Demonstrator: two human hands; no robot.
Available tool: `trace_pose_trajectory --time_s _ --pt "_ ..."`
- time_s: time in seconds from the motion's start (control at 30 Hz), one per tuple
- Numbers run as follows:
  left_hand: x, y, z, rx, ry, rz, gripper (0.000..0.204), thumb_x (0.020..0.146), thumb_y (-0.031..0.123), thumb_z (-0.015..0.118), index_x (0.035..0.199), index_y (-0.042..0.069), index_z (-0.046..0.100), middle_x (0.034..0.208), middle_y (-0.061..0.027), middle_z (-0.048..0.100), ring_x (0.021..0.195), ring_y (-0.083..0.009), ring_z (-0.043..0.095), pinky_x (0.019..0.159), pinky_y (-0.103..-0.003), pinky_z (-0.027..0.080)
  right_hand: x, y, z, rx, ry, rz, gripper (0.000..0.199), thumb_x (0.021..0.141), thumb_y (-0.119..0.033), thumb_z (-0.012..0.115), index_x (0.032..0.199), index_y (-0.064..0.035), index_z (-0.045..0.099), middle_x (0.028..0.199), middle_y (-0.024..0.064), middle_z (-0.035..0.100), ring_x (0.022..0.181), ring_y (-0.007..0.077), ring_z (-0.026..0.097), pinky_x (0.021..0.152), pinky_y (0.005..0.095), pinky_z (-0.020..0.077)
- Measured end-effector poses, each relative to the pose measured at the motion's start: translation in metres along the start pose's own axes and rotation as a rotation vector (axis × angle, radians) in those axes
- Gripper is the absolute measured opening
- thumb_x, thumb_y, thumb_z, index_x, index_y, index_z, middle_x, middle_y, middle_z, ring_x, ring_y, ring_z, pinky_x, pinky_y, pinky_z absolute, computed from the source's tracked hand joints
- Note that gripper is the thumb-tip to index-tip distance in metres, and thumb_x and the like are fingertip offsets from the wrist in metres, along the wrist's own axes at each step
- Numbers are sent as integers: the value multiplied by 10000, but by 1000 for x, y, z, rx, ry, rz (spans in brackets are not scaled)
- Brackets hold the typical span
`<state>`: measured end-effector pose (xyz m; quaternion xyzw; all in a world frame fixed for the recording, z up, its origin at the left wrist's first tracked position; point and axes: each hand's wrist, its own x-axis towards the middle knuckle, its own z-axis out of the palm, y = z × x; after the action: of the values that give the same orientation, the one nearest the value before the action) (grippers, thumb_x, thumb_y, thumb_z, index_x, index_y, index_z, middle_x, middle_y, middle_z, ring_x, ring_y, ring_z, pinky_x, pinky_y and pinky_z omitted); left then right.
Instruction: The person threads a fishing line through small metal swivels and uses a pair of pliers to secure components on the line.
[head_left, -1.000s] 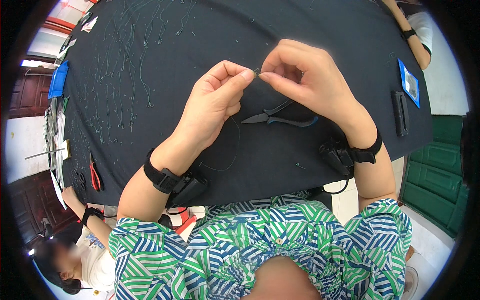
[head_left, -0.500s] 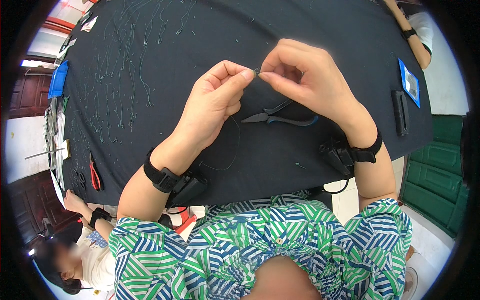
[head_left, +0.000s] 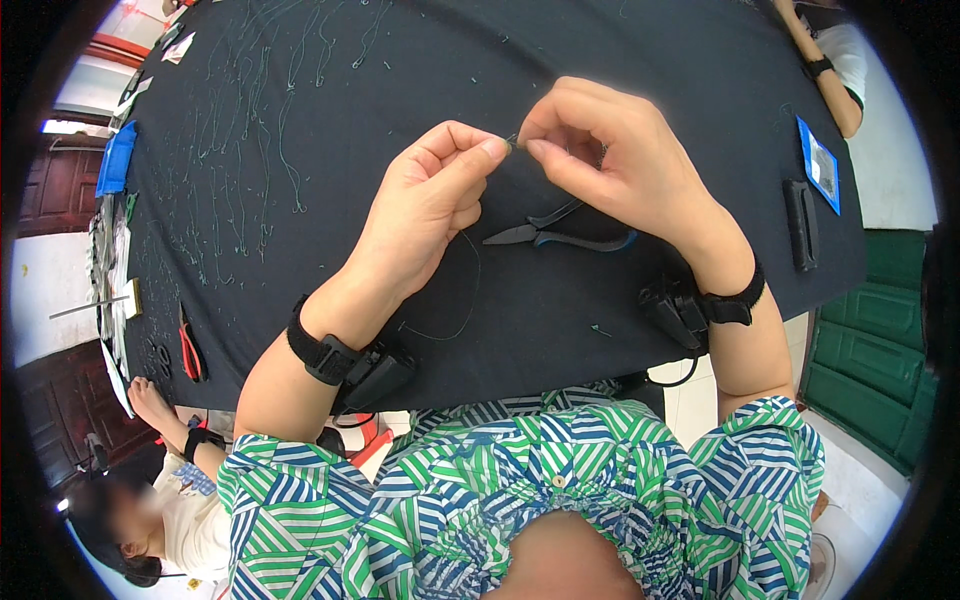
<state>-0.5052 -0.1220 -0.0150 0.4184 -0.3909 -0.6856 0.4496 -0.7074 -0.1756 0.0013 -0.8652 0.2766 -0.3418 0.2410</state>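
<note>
My left hand is closed, its thumb and forefinger pinching a thin dark green line. The line's tail comes out below that hand and curves down over the black cloth. Close beside the left fingertips, my right hand is closed too, thumb and forefinger pinched on the short end of the line. A tiny dark bit shows between the two pinches, too small to make out. Something dark and fine shows in the right palm, partly hidden by the fingers. Pliers with dark blue handles lie below the hands.
Several thin green lines are laid out on the black cloth at far left. Red-handled pliers and black scissors lie left; a blue packet and black case lie right. Other people sit at lower left and upper right.
My right thumb and fingertips have shifted slightly, drawing the thumb back a little. My left hand has stayed in place. At lower left, another person's hand has moved slightly.
</note>
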Motion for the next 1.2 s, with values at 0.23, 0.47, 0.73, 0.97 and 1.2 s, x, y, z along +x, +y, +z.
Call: trace_pose_trajectory --time_s 0.23,0.47,0.73,0.97,1.2 --pt "0 -1 -1 0 -11 10 113 982 211 575 962 100 572 629 113 339 522 0 257 463 -183 210 0 1 0 -15 -3 -10 88 835 -143 666 850 -61 637 736 54 591 588 162 571 523 276 440" --pt "0 0 1 2 -6 1 111 984 206 570 962 97 572 629 114 333 521 0 251 463 -183 207 1 -2 -2 -2 -35 9 92 829 -138 680 847 -59 635 742 58 593 590 166 573 527 286 445" --pt "1 -3 -3 -72 -15 -1 121 958 171 612 981 53 600 663 99 421 510 7 269 449 -188 213 0 0 -6 -40 13 -32 65 826 -107 680 838 -70 628 769 38 585 594 150 571 520 271 442" --pt "1 -2 0 -50 -16 1 123 957 175 608 972 53 598 662 99 425 511 6 272 450 -188 207 1 -3 -4 60 -9 -128 57 819 -86 678 845 -55 638 890 43 626 656 154 616 561 271 486" --pt "0 -3 -1 7 -15 9 134 952 186 616 965 53 598 660 99 438 510 11 271 451 -187 208 0 -1 -2 55 -60 -95 53 811 -75 676 836 -53 635 877 43 633 672 185 628 582 278 499"
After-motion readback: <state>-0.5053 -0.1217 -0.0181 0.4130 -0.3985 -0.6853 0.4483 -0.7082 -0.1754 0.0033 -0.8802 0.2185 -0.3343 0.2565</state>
